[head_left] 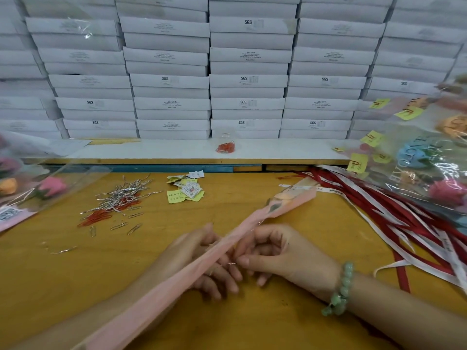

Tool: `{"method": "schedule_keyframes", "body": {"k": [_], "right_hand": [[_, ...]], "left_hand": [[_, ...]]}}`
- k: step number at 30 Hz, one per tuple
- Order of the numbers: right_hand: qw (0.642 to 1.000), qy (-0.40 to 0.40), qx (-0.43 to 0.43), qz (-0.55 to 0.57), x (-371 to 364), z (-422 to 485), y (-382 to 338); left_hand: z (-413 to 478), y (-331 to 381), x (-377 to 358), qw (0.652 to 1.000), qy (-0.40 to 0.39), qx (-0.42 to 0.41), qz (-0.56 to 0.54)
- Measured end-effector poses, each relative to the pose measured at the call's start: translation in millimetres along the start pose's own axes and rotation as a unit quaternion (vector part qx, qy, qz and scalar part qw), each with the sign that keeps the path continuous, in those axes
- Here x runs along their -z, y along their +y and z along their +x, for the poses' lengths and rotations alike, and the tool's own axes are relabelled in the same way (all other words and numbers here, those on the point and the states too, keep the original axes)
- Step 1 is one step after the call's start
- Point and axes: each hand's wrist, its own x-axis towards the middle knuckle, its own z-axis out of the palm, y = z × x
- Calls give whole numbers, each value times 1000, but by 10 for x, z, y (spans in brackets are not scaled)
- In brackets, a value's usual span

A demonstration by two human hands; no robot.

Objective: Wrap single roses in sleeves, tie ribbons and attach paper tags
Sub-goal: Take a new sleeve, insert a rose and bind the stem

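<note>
Sleeve (pixel 156 294) pinched; L hand (pixel 185 253), R hand (pixel 283 256)

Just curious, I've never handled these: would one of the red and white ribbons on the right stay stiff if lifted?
Probably floppy: the ribbons lie flat in loose curves on the table. Likely very light, being thin strips. They overlap, so lifting one may drag others along.

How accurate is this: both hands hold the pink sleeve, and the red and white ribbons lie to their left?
One slip: the head view shows the red and white ribbons lying to the right of the hands, not the left. The left hand and right hand do both hold the pink sleeve.
</note>
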Motion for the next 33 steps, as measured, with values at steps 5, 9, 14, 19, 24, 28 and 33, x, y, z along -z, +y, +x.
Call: {"method": "schedule_keyframes", "body": {"k": [5,9,14,19,24,28,33], "right_hand": [[1000,-9,-7,-9,18,7,13],[999,-8,-15,-29,21,29,16],[999,-1,-15,-40,10,19,4],[998,10,-21,-61,18,31,9],[998,3,-22,-62,17,32,-11],[999,21,-34,2,18,27,-13],[992,37,-51,114,37,15,-16]], "left_hand": [[-56,124,28,995,-87,9,46],[-70,141,89,991,-98,-10,90],[-25,68,59,997,-64,-25,23],[3,-14,-34,995,-11,-55,-78],[-19,-29,-28,995,-12,-75,-62],[-30,-56,-29,993,-37,-80,-78],[-47,-90,-20,993,-22,-104,-49]]}}
